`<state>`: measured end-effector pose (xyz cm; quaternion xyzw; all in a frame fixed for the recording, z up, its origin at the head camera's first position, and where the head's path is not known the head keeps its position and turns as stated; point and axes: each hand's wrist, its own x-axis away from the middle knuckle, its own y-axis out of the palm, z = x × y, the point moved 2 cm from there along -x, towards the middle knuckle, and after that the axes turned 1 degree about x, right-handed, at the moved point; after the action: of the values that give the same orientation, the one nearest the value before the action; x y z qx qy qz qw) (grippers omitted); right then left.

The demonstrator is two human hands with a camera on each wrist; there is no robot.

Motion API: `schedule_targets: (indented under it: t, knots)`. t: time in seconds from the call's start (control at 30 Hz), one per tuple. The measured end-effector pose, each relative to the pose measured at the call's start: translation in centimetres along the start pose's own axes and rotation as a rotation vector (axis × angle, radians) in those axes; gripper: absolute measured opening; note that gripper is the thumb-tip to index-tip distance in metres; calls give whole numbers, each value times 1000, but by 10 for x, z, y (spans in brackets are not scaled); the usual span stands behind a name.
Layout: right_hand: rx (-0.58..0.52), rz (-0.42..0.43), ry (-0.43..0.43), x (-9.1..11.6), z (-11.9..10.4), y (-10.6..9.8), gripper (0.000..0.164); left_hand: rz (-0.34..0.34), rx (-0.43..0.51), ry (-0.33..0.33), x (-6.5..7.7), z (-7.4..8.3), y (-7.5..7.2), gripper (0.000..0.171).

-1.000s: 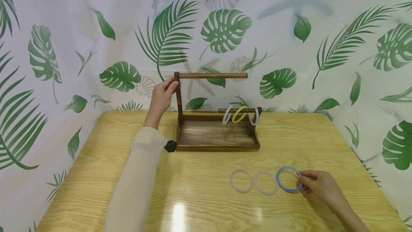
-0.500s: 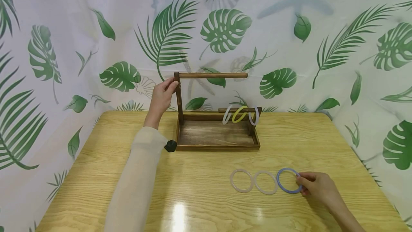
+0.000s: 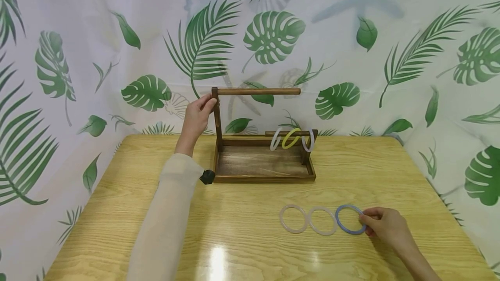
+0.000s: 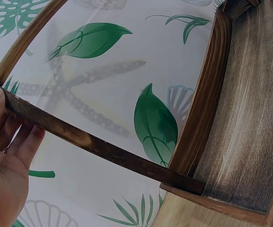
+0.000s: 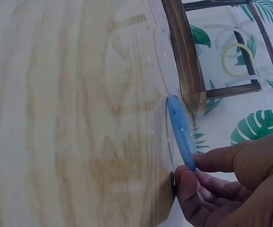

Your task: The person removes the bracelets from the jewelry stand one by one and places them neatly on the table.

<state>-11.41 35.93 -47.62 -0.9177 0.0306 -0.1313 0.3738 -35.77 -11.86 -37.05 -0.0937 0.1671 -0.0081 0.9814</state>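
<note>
My left hand pinches the tall post of a dark wooden rack near its top; in the left wrist view its thumb and fingers lie on either side of that post. With thumb and fingers, my right hand pinches the right edge of a blue bangle low at the table. To the bangle's left lie two pale translucent bangles, one at the far left and one in the middle. On the rack's lower bar hang a whitish bangle, a yellow bangle and a pale lavender bangle.
The rack's upper bar has a free right end and carries no bangle. Its lower bar ends free on the left, above the rack's shallow tray. A leaf-printed cloth hangs behind the wooden table.
The far edge of the blue bangle has sunk slightly, and my right hand has shifted a little to the left. My left hand and the rack look still.
</note>
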Motion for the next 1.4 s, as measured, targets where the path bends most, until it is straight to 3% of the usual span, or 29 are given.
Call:
schedule_targets:
  t: [0.63, 0.87, 1.0, 1.17, 1.4]
  knots:
    - [72, 18, -12, 0, 0, 2, 28, -12, -8, -16, 2, 3, 1, 43]
    - [82, 24, -21, 1, 2, 1, 26, -29, -31, -44, 17, 36, 0, 40]
    - [90, 30, -20, 2, 2, 1, 28, -33, -25, -49, 22, 45, 0, 41]
    - [125, 61, -39, 1, -1, -2, 34, -34, -14, -46, 21, 44, -1, 41]
    - [126, 95, -80, 0, -10, -5, 35, -20, 7, -19, -1, -1, 0, 44]
